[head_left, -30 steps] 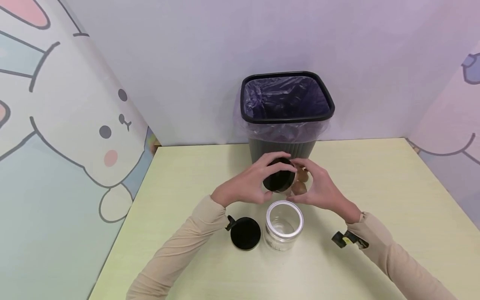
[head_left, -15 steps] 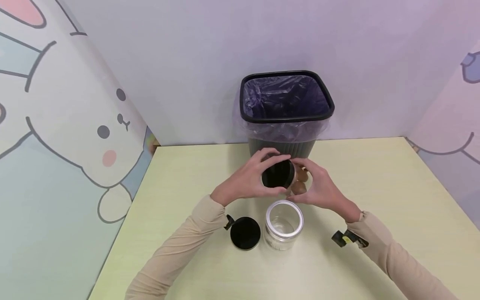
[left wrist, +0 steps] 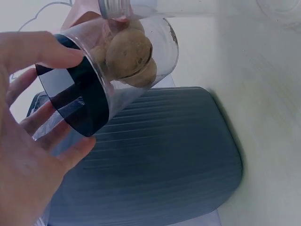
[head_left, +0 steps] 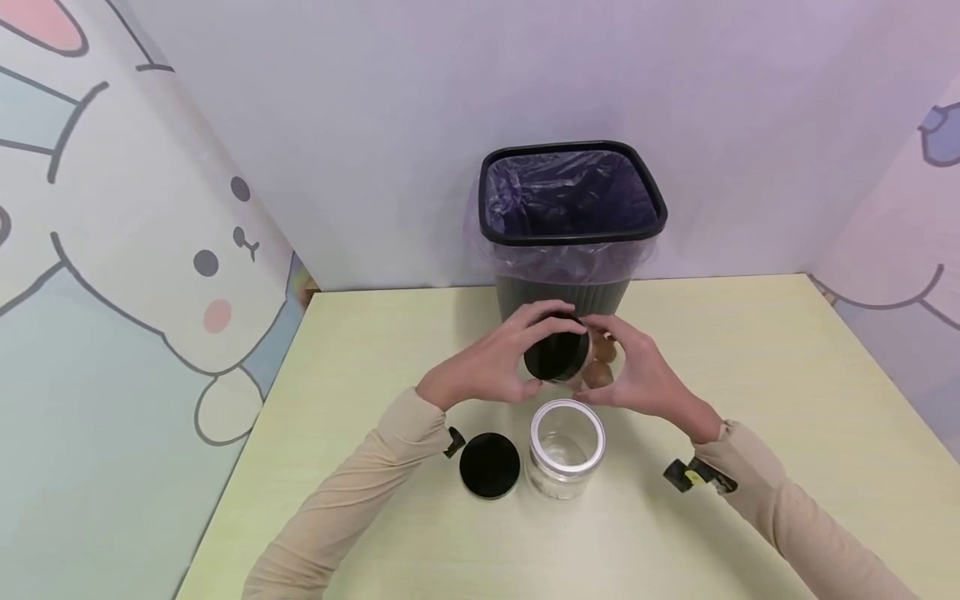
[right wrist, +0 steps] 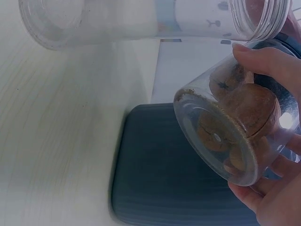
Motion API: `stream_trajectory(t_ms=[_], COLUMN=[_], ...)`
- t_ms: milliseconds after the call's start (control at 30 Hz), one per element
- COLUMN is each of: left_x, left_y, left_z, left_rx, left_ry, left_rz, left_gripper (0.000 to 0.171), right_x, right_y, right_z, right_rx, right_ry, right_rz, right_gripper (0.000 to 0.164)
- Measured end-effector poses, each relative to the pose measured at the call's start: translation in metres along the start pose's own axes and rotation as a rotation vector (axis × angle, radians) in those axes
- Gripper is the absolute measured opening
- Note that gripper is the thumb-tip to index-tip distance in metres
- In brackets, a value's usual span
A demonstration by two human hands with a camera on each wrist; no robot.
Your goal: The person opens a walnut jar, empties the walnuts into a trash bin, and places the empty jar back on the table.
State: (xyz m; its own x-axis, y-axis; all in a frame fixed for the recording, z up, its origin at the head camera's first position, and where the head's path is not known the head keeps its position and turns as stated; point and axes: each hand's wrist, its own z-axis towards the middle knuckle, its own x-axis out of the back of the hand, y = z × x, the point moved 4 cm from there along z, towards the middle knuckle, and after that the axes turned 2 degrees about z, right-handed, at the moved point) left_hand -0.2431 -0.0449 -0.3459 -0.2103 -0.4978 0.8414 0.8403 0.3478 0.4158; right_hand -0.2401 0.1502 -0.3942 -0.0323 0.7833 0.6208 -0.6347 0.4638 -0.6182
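Observation:
Tilted above the table is a clear jar [right wrist: 223, 136] with several brown, walnut-like balls [right wrist: 251, 108] inside. My right hand [head_left: 645, 375] grips its body, thumb on one side and fingers round the other. The black lid [left wrist: 89, 94] at the jar's other end is held by my left hand [head_left: 487, 362], thumb on its edge and fingers curled round the far side. Just nearer to me stands a second clear jar [head_left: 567, 479], upright, without a lid. Left of it, a loose black lid [head_left: 490, 467] lies flat on the table.
Behind the hands stands a dark grey trash bin [head_left: 562, 293] with a black rim and a purple liner bag, close to the back wall. The pale yellow table [head_left: 390, 333] reaches out on both sides. Walls with cartoon drawings border it.
My left fingers and thumb have shifted round the lid and back, the thumb swinging right and then left again. My right hand keeps the jar in nearly the same place.

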Motion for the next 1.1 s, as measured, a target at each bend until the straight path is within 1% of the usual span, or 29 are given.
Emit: stream_trajectory(t_ms=[100, 300, 433, 533, 700, 933, 1100], left_x=[0.000, -0.001, -0.001, 0.001, 0.007, 0.009, 0.009], left_y=[-0.002, -0.007, -0.008, -0.008, -0.010, -0.012, -0.014], left_z=[0.000, 0.001, 0.000, -0.002, -0.005, -0.011, -0.015], left_rx=[0.022, 0.106, 0.154, 0.170, 0.208, 0.233, 0.250], left_ry=[0.034, 0.149, 0.204, 0.237, 0.266, 0.274, 0.284], left_rz=[0.000, 0.036, 0.001, -0.041, -0.079, -0.032, -0.037], left_gripper=[0.074, 0.074, 0.074, 0.074, 0.073, 0.075, 0.074], right_x=[-0.001, -0.002, -0.003, -0.002, 0.000, 0.002, 0.004], right_y=[0.001, 0.002, 0.002, 0.001, 0.001, 0.001, 0.003], right_z=[0.000, -0.001, -0.001, -0.001, -0.002, -0.004, -0.005], right_rx=[-0.004, -0.002, 0.013, 0.016, -0.004, -0.036, -0.042], right_ry=[-0.010, -0.006, 0.004, 0.013, 0.022, 0.033, 0.040], right_rz=[0.005, 0.019, 0.029, 0.038, 0.030, 0.026, 0.034], right_gripper=[0.094, 0.094, 0.093, 0.093, 0.092, 0.094, 0.096])
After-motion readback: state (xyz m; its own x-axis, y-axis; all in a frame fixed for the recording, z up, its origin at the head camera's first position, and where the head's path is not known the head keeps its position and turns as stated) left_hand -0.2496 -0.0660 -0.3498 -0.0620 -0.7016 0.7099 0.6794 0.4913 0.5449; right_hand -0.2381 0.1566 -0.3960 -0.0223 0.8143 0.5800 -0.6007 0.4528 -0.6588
